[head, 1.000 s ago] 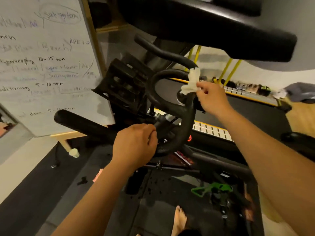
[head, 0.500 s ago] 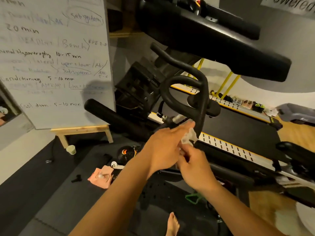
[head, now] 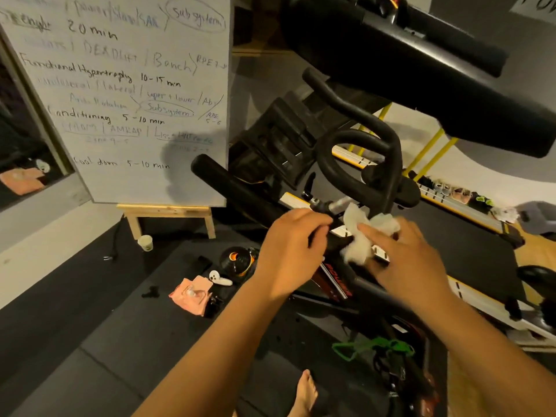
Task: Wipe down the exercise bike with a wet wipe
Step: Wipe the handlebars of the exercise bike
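- The floor point(head: 90, 326) is covered in dark matting; to the right it gives way to pale wood.
- A mirror point(head: 18, 139) lines the left wall.
- A big whiteboard point(head: 126, 100), full of handwritten workout notes, stands on a low wooden easel point(head: 168, 215).
- A treadmill point(head: 469, 251) with a black belt and yellow edge runs behind the bike, with a row of shoes point(head: 460, 194) along the wall beyond it.
- The exercise bike point(head: 361, 164) stands in the middle, its black looped handlebars rising above the person's hands.
- The right hand point(head: 409, 260) holds the wet wipe point(head: 361, 236) bunched under its fingers, just below the handlebar loop and against the bike's frame.
- The left hand point(head: 288, 254) has its fingers curled at the bike's crossbar beside the wipe; I cannot tell whether they close round it.
- A bare foot point(head: 305, 392) rests on the mat beneath the arms.
- A green band point(head: 373, 347) lies low by the bike's frame.
- A pink cloth point(head: 192, 293) lies crumpled on the mat, with a white controller point(head: 219, 278) just beside it.
- A small paper cup point(head: 145, 242) stands upright by the easel's foot; what is in it I cannot see.
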### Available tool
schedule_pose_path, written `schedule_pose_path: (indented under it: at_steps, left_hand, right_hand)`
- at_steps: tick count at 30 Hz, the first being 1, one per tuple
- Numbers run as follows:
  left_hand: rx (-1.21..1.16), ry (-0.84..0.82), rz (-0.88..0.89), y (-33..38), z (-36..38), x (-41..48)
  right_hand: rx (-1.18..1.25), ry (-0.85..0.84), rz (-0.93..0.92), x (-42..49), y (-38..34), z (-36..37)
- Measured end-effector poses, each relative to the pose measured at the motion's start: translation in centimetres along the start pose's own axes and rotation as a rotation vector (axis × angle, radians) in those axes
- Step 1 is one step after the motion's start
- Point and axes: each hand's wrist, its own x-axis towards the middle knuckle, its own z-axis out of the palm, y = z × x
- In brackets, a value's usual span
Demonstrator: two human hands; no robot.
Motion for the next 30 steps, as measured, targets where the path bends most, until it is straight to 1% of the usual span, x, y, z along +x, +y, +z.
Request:
schedule_pose_path:
  at_steps: [2,4,5,7,8,9,11,14,16,17,19,21,23,24,26,28,30]
  left_hand:
    - [0.020,0.167,-0.042,-0.4,-0.5,-1.0]
    - [-0.026,0.297,-0.166,-0.3,-0.5,-2.6]
    - [-0.093,0.295,-0.260,0.0,-0.2,-3.5]
    - [-0.303,0.150,-0.430,1.3,0.9,-5.0]
    - [-0.406,0.081,-0.484,2.0,1.5,-5.4]
    - [-0.489,0.055,-0.522,2.5,2.1,-5.5]
    - [-0.548,0.075,-0.581,2.9,2.5,-5.0]
    - [-0.553,0.169,-0.672,2.3,1.6,-3.9]
    - [-0.530,0.237,-0.697,1.7,0.7,-3.8]
    - [-0.532,0.266,-0.699,1.4,0.5,-3.8]
    - [-0.521,0.301,-0.692,0.9,0.7,-4.2]
    - [-0.491,0.316,-0.637,1.0,2.0,-4.8]
    - [-0.444,0.251,-0.594,1.7,4.3,-5.6]
    - [-0.450,0.172,-0.604,2.5,5.5,-5.9]
    - [-0.534,0.023,-0.627,3.9,7.2,-5.9]
    - [-0.595,-0.029,-0.677,4.3,7.9,-5.4]
    - [-0.602,-0.048,-0.697,3.6,7.9,-5.1]
  right_hand:
    - [-0.079,-0.047,-0.077,1.0,0.6,-0.9]
    - [-0.079,-0.147,-0.154,1.5,0.4,-1.5]
    - [-0.057,-0.175,-0.194,1.4,0.0,-1.7]
    - [-0.029,-0.181,-0.261,0.8,-1.2,-1.6]
    - [-0.032,-0.183,-0.290,0.6,-1.8,-1.4]
    - [-0.040,-0.191,-0.304,0.5,-2.5,-1.3]
    - [-0.041,-0.176,-0.318,0.7,-3.9,-0.5]
    - [-0.025,-0.055,-0.346,1.8,-5.7,0.3]
    - [0.083,-0.022,-0.350,2.9,-6.2,0.2]
    - [0.159,-0.026,-0.352,3.6,-6.2,0.0]
    - [0.297,-0.093,-0.354,4.8,-5.7,-0.6]
    - [0.379,-0.158,-0.369,5.0,-4.3,-1.0]
    - [0.366,-0.150,-0.377,4.3,-2.3,-0.9]
    - [0.360,-0.130,-0.365,4.0,-1.2,-1.0]
    - [0.315,-0.092,-0.342,3.6,0.5,-1.5]
    - [0.199,-0.052,-0.352,3.8,1.2,-2.2]
    - [0.146,-0.064,-0.349,4.3,1.0,-2.8]
